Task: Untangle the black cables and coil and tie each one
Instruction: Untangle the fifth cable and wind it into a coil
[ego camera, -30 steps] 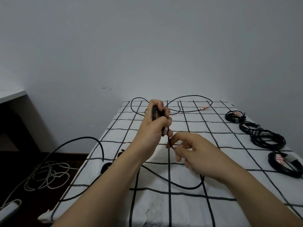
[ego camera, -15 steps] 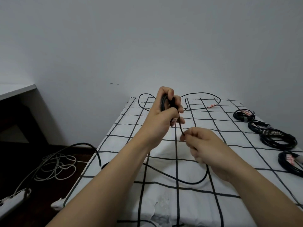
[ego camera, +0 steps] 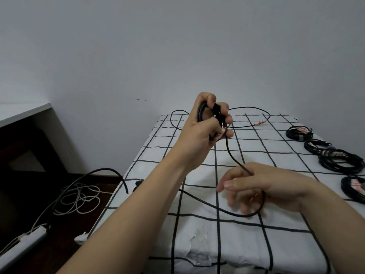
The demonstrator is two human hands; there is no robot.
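We see the checked cloth [ego camera: 197, 244] carrying four tied coils [ego camera: 339, 161] along its right edge. Above its far middle our left hand [ego camera: 205, 133] grips the black cable [ego camera: 230, 153] in loops. Nearer us, our right hand [ego camera: 266, 184] hangs slack-fingered, with the cable's loose length running across it unpinched.

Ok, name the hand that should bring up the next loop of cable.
Right, probably. The left hand is busy gripping the started coil; the right hand sits lower, with the loose cable running across it, ready to lift slack.
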